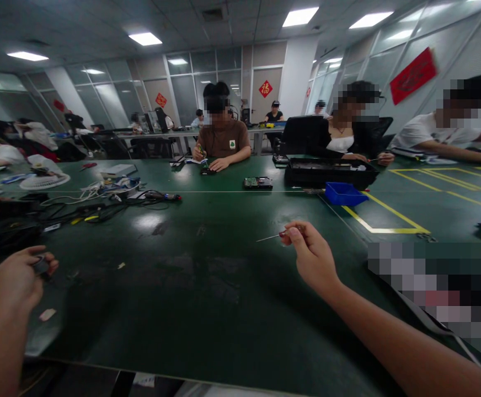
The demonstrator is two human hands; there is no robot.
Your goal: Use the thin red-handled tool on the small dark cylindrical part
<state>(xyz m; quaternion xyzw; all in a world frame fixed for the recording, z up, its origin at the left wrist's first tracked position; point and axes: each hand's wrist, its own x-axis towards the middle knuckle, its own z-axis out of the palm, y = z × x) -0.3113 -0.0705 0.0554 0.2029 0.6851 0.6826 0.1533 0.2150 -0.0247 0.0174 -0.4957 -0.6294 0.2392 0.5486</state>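
My right hand (pixel 313 253) is closed around the reddish handle of a small screwdriver (pixel 268 238). Its thin metal shaft points left above the green tabletop (pixel 207 215). At the left edge, my left hand (pixel 12 281) has its fingers curled around a small dark grey, rounded thing (pixel 39 264). What that thing is does not show, since the fingers cover part of it. Below this hand, a pale scrap (pixel 47 315) lies on the table, and a smaller scrap (pixel 121 265) is to its right.
Tangled cables (pixel 112 207) and a white fan-like guard (pixel 45 181) lie at the far left. Across the table sit a circuit-board device (pixel 257 182), a long black tray (pixel 331 173) and a blue bin (pixel 343 194). A person in a brown shirt (pixel 224 138) works opposite; others sit at right.
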